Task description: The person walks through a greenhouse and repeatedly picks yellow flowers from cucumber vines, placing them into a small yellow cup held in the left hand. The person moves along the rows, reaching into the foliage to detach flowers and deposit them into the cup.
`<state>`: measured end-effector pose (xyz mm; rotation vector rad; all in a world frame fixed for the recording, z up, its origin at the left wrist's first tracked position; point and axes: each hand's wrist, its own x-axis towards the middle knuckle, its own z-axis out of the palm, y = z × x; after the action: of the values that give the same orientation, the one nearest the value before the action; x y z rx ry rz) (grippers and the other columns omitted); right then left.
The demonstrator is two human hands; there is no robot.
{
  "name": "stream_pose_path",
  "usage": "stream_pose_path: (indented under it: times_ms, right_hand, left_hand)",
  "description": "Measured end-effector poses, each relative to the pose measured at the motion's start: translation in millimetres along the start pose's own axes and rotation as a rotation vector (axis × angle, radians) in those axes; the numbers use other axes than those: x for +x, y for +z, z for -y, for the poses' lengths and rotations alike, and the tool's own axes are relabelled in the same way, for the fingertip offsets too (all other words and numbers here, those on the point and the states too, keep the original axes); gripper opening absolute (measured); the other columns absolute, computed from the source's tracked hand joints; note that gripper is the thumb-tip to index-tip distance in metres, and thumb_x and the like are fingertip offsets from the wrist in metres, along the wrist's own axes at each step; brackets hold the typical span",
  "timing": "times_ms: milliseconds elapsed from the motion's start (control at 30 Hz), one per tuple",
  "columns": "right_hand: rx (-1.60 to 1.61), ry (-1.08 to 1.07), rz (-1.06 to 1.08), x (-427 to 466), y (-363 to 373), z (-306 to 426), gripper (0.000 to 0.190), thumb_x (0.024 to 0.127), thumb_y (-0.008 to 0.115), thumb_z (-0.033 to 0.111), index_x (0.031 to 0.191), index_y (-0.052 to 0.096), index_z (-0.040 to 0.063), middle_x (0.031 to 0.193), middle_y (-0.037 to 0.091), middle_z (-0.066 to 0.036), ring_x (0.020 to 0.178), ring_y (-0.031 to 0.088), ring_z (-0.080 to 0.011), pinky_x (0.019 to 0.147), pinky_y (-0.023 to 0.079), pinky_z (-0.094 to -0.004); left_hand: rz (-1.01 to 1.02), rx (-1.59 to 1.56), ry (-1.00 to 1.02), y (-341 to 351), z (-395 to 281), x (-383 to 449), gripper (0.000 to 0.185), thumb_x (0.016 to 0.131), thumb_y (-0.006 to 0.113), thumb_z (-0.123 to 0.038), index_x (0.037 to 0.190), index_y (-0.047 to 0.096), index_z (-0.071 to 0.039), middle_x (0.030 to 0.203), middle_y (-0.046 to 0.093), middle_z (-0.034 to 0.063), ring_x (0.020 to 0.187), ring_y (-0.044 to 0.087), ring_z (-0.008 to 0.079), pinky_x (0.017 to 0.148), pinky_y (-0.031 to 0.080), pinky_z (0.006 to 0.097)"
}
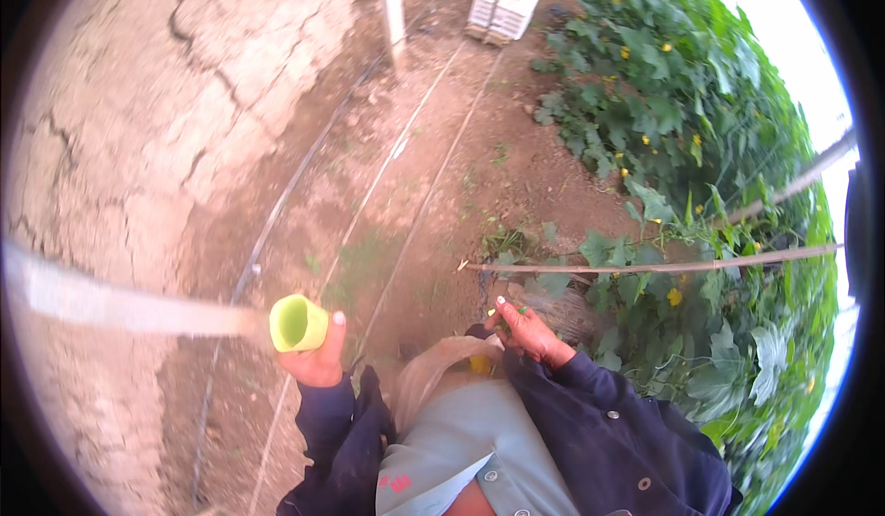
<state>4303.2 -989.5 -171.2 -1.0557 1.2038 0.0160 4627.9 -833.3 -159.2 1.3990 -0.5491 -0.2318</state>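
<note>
A yellow-green plastic cup [299,324] is gripped in my left hand [319,362], its open mouth tilted toward me. The inside that shows is plain green. Off to the right, my right hand [529,333] is raised in front of my waist, thumb upward and fingers curled. Small yellow and green bits show at its fingers; whether they are held is too small to tell. Below that hand hangs a pale cloth bag [434,371] at my waist, with a yellow flower [480,363] visible at its opening.
Flowering vines [664,94] line the right side. A thin pole [650,267] juts from them across the path. Two narrow rails [434,188] run to stacked white crates [508,4]. A black hose [283,198], posts [392,15] and a cracked earth wall [138,101] are at left.
</note>
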Motion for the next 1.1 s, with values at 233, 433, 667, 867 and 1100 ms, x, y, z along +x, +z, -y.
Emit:
stream_pose_path:
  times_ms: [233, 433, 667, 867, 1100]
  right_hand:
    - [0.525, -0.045, -0.333, 72.5, -9.1, 30.3, 0.031, 0.110, 0.053, 0.027, 0.120, 0.069, 0.003, 0.077, 0.056, -0.004, 0.044, 0.041, -0.0115, 0.040, 0.032, -0.0305]
    - [0.842, 0.025, -0.186, 191.8, -65.1, 67.9, 0.023, 0.108, 0.049, 0.015, 0.119, 0.065, 0.003, 0.084, 0.058, -0.006, 0.052, 0.039, -0.0106, 0.045, 0.032, -0.0288]
    - [0.799, -0.155, -0.154, 306.8, -166.9, 215.4, 0.019, 0.107, 0.057, 0.015, 0.115, 0.067, 0.002, 0.086, 0.063, -0.006, 0.055, 0.047, -0.0113, 0.047, 0.040, -0.0286]
    - [0.771, -0.242, -0.319, 345.8, -258.1, 314.8, 0.013, 0.107, 0.069, 0.019, 0.105, 0.066, 0.006, 0.081, 0.061, -0.002, 0.054, 0.046, -0.0096, 0.047, 0.039, -0.0284]
    - [0.886, -0.145, -0.280, 409.7, -309.6, 340.6, 0.018, 0.111, 0.069, 0.023, 0.106, 0.067, 0.006, 0.079, 0.057, 0.000, 0.053, 0.040, -0.0062, 0.044, 0.032, -0.0256]
  left_hand:
    - [0.142, -0.082, -0.086, 70.4, 37.5, 91.9, 0.060, 0.079, 0.098, -0.009, 0.131, 0.070, 0.003, 0.110, 0.075, 0.0074, 0.099, 0.070, 0.0161, 0.093, 0.057, 0.0340]
    - [0.290, -0.062, -0.011, 159.8, 48.6, 181.9, 0.060, 0.079, 0.097, -0.008, 0.131, 0.071, 0.005, 0.108, 0.075, 0.0070, 0.099, 0.071, 0.0160, 0.095, 0.059, 0.0362]
    - [0.323, -0.022, 0.082, 298.5, 47.9, 311.7, 0.062, 0.076, 0.097, -0.009, 0.131, 0.070, 0.003, 0.114, 0.074, 0.0099, 0.099, 0.072, 0.0194, 0.093, 0.059, 0.0364]
    - [0.378, -0.096, 0.002, 419.3, 53.8, 379.2, 0.060, 0.075, 0.097, -0.010, 0.127, 0.071, 0.003, 0.106, 0.075, 0.0079, 0.096, 0.072, 0.0182, 0.091, 0.058, 0.0349]
    - [0.518, -0.127, 0.038, 551.9, 99.4, 476.4, 0.050, 0.076, 0.096, -0.012, 0.119, 0.074, 0.003, 0.100, 0.075, 0.0075, 0.093, 0.071, 0.0172, 0.089, 0.058, 0.0339]
